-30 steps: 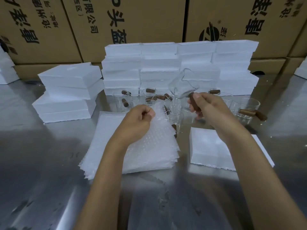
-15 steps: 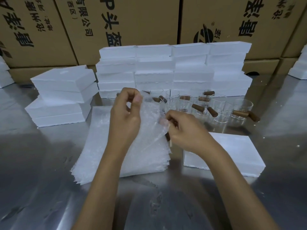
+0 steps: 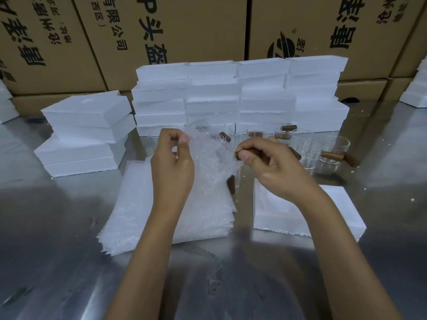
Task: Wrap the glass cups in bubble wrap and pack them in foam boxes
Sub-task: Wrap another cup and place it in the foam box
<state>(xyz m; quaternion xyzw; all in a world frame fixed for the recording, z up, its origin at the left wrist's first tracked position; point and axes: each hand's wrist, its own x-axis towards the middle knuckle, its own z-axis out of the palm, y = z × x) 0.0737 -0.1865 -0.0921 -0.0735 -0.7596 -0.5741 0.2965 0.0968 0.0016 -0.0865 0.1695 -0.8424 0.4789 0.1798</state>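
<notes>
We see two bare forearms reaching in from the lower edge, with no sleeves, cuffs, gloves, watch, bracelets or rings on what shows. The left hand (image 3: 172, 167) is slim, with long fingers and short, plain, unpainted nails; we can make out one nail on a finger near the top. The right hand (image 3: 271, 168) looks the same, its thumbnail short and unpolished. Both wrists are narrow, and the forearms broaden toward us.

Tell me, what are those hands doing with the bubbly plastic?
A person is wrapping a glass cup. The left hand pinches a sheet of bubble wrap, and the right hand holds the cup's brown handle against it. More glass cups and foam boxes wait on the table.
</notes>
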